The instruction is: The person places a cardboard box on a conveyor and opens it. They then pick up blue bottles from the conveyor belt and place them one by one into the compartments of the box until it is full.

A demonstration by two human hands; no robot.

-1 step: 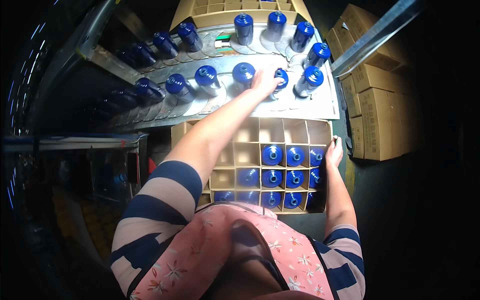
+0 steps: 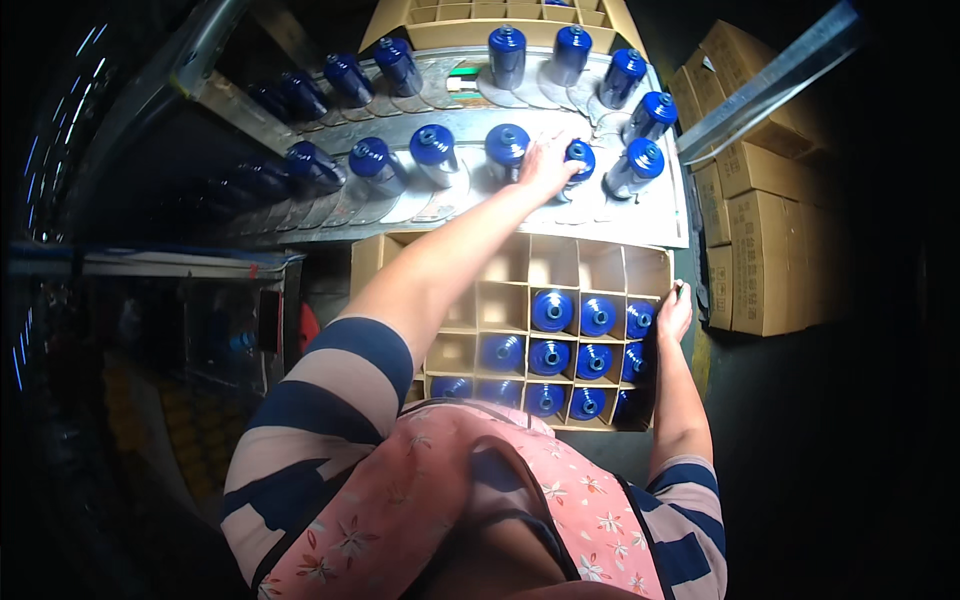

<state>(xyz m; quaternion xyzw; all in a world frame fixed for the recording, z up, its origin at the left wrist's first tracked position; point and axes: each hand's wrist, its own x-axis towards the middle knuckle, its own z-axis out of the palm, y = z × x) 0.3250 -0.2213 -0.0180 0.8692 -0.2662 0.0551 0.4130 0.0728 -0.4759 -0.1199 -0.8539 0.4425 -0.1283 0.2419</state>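
My left hand (image 2: 548, 170) reaches out over the metal conveyor and is closed around a blue bottle (image 2: 579, 158), thumb near its shoulder. The bottle stands upright on the conveyor. Close by on the left is another blue bottle (image 2: 507, 143), and on the right stands one more blue bottle (image 2: 641, 165). Below the conveyor, a divided cardboard box (image 2: 390, 250) holds several blue bottles, seen from their necks, in its near and right compartments. My right hand (image 2: 676, 314) grips the right wall of this box. My left forearm covers part of the box's left compartments.
The conveyor (image 2: 400, 215) carries two rows of blue bottles, fading into shadow at left. Behind it stands another divided carton (image 2: 440, 36). Stacked closed cardboard boxes (image 2: 765, 260) rise at right, beside a slanted metal bar (image 2: 770, 90). A metal frame (image 2: 235, 110) stands at left.
The whole scene has shifted slightly to the right in the picture. My left hand stays on the same bottle, and my right hand stays on the box wall.
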